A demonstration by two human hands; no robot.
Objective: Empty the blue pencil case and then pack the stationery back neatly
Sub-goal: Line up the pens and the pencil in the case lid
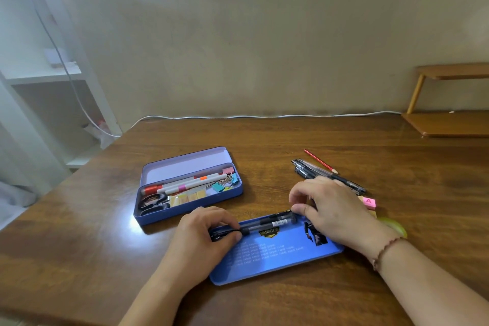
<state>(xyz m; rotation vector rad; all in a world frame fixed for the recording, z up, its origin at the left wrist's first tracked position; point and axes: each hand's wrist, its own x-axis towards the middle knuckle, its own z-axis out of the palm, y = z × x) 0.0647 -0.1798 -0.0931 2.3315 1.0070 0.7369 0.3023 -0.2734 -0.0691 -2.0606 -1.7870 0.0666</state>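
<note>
Blue pencil case (277, 259) lies long-axis left-right on the table (291, 140).
Left hand (209, 235) and right hand (333, 212) pinch pens (267, 223) at either end; pen tips hidden.

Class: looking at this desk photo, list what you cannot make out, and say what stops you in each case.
- Pens in the blue tray, head view: ends covered by the left hand and right hand.
- Tray print: too small to read.
- Yellow-green object: hidden behind the right wrist.
- Wooden shelf: cut off by the frame's right edge.
</note>
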